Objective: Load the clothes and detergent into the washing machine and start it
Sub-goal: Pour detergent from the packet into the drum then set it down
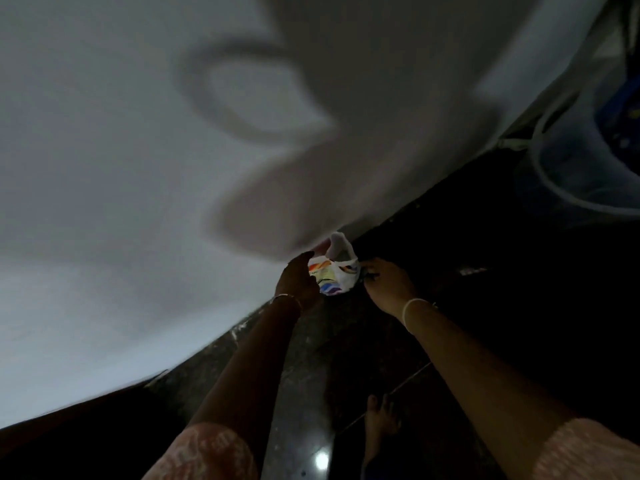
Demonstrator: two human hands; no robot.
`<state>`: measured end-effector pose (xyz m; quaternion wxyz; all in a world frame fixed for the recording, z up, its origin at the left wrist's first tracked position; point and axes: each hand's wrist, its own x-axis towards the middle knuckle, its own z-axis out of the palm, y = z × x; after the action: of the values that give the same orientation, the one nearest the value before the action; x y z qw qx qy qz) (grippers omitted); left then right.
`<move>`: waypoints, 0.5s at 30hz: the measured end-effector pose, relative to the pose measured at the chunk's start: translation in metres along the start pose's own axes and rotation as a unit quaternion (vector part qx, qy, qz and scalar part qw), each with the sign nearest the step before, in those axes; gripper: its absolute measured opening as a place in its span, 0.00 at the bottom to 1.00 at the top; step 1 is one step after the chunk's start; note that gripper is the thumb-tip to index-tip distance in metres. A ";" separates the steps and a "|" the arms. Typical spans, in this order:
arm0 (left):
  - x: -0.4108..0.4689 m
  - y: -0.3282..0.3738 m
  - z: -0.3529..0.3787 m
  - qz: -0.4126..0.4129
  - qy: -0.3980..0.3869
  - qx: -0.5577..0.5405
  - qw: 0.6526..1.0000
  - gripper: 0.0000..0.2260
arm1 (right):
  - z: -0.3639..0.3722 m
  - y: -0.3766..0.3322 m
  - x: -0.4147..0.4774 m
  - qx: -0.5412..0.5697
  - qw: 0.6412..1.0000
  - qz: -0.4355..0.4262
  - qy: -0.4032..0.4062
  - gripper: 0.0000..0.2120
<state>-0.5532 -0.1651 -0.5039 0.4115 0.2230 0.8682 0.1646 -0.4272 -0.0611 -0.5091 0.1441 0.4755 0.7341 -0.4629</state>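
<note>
A small white detergent bag (334,277) with colourful stripes stands open on the dark floor, right at the foot of the white wall. My left hand (298,279) grips the bag's left side. On the right edge of the bag, my right hand (385,283) pinches the rim. Both arms reach down and forward to it. The bag's contents are hidden, and no washing machine or clothes show clearly.
The white wall (138,168) fills the left and top, with my shadow on it. A translucent tub (568,161) with blue things inside stands at the upper right. The dark polished floor (467,271) spreads to the right; my bare foot (381,420) is below.
</note>
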 end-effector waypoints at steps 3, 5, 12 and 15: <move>0.029 -0.013 0.019 -0.003 0.001 0.023 1.000 0.27 | 0.022 0.005 0.029 -0.020 1.000 -0.014 0.010 0.15; 0.041 -0.020 0.029 0.000 0.008 0.035 0.999 0.27 | 0.033 0.007 0.041 -0.019 0.999 -0.027 0.016 0.19; 0.058 -0.034 0.051 0.032 0.098 0.074 0.992 0.13 | 0.040 0.021 0.059 -0.127 0.989 -0.035 0.060 0.13; 0.050 -0.032 0.056 0.047 0.108 0.103 0.988 0.11 | 0.033 0.029 0.051 -0.146 0.986 -0.026 0.077 0.10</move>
<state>-0.5454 -0.1605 -0.5846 0.2818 0.2853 0.9086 0.1166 -0.4366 -0.0560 -0.5754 0.1423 0.4643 0.8150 -0.3163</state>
